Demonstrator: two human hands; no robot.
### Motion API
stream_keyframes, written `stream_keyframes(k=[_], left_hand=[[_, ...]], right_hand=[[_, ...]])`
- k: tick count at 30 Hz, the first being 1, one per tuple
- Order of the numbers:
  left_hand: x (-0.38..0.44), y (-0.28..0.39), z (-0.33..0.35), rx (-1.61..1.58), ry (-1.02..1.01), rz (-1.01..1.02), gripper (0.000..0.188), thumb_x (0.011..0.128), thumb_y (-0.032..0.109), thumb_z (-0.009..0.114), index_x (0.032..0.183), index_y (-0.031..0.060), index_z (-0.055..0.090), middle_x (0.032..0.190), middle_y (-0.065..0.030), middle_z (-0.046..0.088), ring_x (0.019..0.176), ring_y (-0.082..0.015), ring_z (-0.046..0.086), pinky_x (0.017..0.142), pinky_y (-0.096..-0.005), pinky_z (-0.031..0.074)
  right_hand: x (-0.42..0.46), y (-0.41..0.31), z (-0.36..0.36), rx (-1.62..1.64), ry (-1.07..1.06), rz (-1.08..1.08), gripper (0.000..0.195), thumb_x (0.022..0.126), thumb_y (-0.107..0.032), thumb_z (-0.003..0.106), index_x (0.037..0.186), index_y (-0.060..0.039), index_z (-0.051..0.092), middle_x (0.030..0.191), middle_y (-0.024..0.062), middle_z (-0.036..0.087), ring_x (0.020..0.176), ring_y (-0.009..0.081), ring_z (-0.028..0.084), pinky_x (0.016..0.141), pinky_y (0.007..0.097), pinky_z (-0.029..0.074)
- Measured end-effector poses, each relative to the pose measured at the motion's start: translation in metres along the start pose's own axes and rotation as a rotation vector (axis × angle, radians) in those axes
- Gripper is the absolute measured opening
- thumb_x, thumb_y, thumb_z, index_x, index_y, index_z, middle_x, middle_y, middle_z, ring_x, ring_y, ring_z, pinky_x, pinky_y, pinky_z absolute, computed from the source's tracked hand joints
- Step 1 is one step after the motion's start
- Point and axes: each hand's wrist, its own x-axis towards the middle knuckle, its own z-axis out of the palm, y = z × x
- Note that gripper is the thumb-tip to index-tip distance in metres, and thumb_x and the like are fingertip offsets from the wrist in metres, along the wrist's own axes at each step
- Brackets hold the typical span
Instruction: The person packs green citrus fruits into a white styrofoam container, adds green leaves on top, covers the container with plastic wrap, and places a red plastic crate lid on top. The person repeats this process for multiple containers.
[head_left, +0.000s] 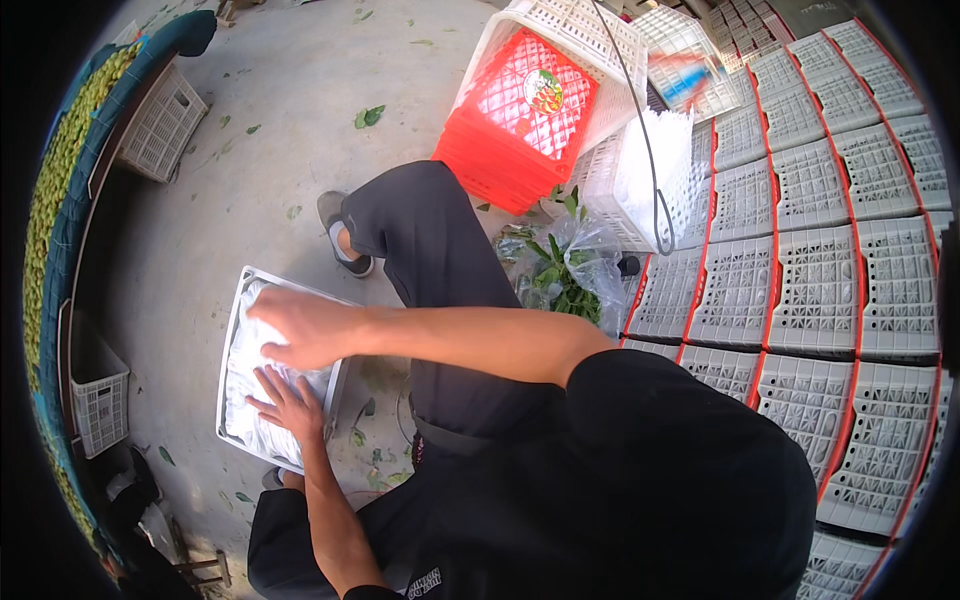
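Observation:
A white plastic crate (223, 375) stands on the concrete floor before me, between my feet. White sheet material (251, 420), perhaps paper or foam, fills its top and looks creased. My left hand (291, 409) lies on this material near the crate's near side, palm down with fingers spread. Over the middle of the crate is my right hand (304, 330), blurred, with its thumb apart and its other fingers bent downward. Whether the right hand pinches the sheet is hidden.
Stacked red lids (517, 127) lean by a large white crate (622, 45). Near my right leg are a clear plastic bag of green leaves (566, 285) and a crate of white sheets (649, 172). Stacked grey crates (814, 285) stand behind me. Green fruit (56, 187) fills a padded bin opposite.

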Motion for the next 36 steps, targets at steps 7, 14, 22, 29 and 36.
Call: stream_keyframes(k=[7, 14, 22, 29, 36], left_hand=[[0.003, 0.001, -0.005, 0.047, -0.056, -0.004, 0.071, 0.104, 0.045, 0.053, 0.167, 0.0148, 0.034, 0.178, -0.0056, 0.018, 0.159, -0.0563, 0.0, 0.12, -0.0762, 0.009], [0.006, 0.008, -0.007, 0.057, -0.078, -0.025, 0.072, 0.103, 0.04, 0.055, 0.166, 0.0111, 0.035, 0.178, -0.0082, 0.018, 0.158, -0.0573, 0.002, 0.121, -0.0743, 0.011], [0.009, 0.015, -0.015, 0.037, -0.113, -0.041, 0.072, 0.102, 0.038, 0.057, 0.165, 0.0106, 0.035, 0.178, -0.0081, 0.016, 0.159, -0.0547, 0.0, 0.122, -0.0733, 0.01], [0.01, 0.015, -0.018, 0.014, -0.13, -0.078, 0.073, 0.102, 0.039, 0.059, 0.166, 0.0153, 0.035, 0.178, -0.0073, 0.016, 0.16, -0.0541, -0.002, 0.122, -0.074, 0.01], [0.01, 0.015, -0.019, -0.005, -0.112, -0.073, 0.074, 0.101, 0.04, 0.059, 0.166, 0.0154, 0.034, 0.178, -0.0068, 0.017, 0.159, -0.0549, -0.002, 0.121, -0.0746, 0.01]], right_hand=[[-0.084, 0.118, -0.332, -0.887, 0.902, 0.649, 0.052, 0.091, -0.028, 0.074, 0.13, 0.004, 0.06, 0.129, 0.0293, 0.058, 0.126, 0.0474, 0.055, 0.108, 0.0507, 0.046], [-0.122, 0.243, -0.464, -0.756, 0.72, 1.529, 0.092, 0.081, -0.055, 0.08, 0.151, -0.0028, 0.049, 0.152, 0.0252, 0.05, 0.142, 0.0416, 0.048, 0.114, 0.0552, 0.046], [-0.109, 0.252, -0.491, -0.741, 0.575, 1.604, 0.105, 0.077, -0.057, 0.085, 0.153, 0.0021, 0.044, 0.149, 0.0197, 0.059, 0.135, 0.0332, 0.061, 0.11, 0.0463, 0.052], [-0.105, 0.292, -0.5, -0.897, 0.566, 1.7, 0.116, 0.072, -0.057, 0.087, 0.153, 0.0096, 0.036, 0.149, 0.0207, 0.054, 0.136, 0.0328, 0.057, 0.109, 0.0468, 0.051], [-0.117, 0.279, -0.553, -0.412, 0.892, 1.307, 0.075, 0.077, -0.031, 0.087, 0.137, 0.0035, 0.057, 0.125, 0.0139, 0.068, 0.107, 0.026, 0.067, 0.09, 0.0434, 0.054]])
